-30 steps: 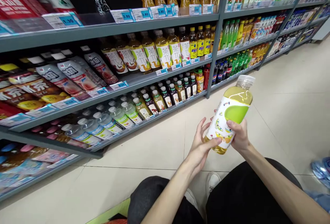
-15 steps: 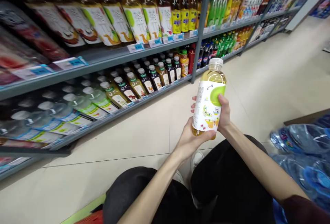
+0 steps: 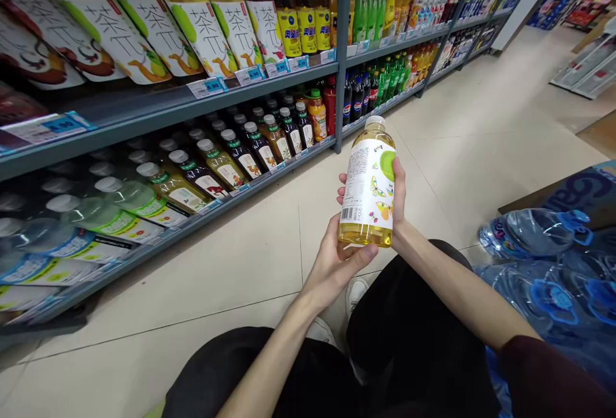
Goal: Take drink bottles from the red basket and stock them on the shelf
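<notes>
A clear bottle of yellow drink (image 3: pixel 368 183) with a white cap is between my two hands, close to upright. Its white label carries a green circle, butterflies, small print and a barcode. My left hand (image 3: pixel 337 261) grips the lower part, thumb below the base edge. My right hand (image 3: pixel 400 196) is wrapped round the right side, its thumb up along the label; fingertips show at the bottle's left edge. Both hands are over the floor, above my knees, apart from the shelves.
A grey shelf (image 3: pixel 158 113) on the left holds tea bottles (image 3: pixel 195 26) above and several juice bottles (image 3: pixel 250 158) below. Large water jugs (image 3: pixel 534 232) stand on the right beside a cardboard box (image 3: pixel 582 190). Pale floor tiles (image 3: pixel 226 264) run along the aisle.
The bottle has been turned so that more of the label's small print and the barcode face me. The view has shifted right, so shelves and bottle appear further left. Both hands keep their hold.
</notes>
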`<state>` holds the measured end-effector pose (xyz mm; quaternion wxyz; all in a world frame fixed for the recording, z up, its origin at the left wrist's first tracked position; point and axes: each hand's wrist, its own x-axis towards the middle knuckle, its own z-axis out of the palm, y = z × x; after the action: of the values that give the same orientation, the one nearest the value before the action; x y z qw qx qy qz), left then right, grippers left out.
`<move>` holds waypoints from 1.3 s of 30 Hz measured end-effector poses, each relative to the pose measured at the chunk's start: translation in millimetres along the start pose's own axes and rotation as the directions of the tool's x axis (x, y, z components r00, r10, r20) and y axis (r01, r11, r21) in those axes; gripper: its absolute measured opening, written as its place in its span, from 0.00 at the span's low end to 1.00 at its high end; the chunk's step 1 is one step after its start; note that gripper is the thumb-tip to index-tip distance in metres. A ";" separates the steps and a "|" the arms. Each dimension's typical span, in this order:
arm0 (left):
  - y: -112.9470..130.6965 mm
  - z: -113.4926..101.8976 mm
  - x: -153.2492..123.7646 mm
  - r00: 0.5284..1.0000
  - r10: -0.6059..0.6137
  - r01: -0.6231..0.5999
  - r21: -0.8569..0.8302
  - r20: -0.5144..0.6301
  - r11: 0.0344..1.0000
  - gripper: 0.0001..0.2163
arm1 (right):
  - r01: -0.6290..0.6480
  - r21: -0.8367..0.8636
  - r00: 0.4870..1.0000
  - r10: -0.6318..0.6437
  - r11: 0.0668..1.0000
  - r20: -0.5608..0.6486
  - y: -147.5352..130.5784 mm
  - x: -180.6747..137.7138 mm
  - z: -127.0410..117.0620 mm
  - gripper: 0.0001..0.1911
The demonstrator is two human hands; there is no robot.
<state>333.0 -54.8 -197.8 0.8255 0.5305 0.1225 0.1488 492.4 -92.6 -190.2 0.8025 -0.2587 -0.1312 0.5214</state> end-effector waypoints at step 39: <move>-11.8 4.4 -4.1 0.960 0.265 -0.130 0.697 -0.090 0.706 0.64 | 0.223 -0.192 0.956 -0.176 0.956 0.235 -8.5 -1.6 2.2 0.40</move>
<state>332.2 -64.7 -206.7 0.5359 0.7909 0.1862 0.2293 497.2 -96.2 -183.7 0.7993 -0.2719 -0.2988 0.4448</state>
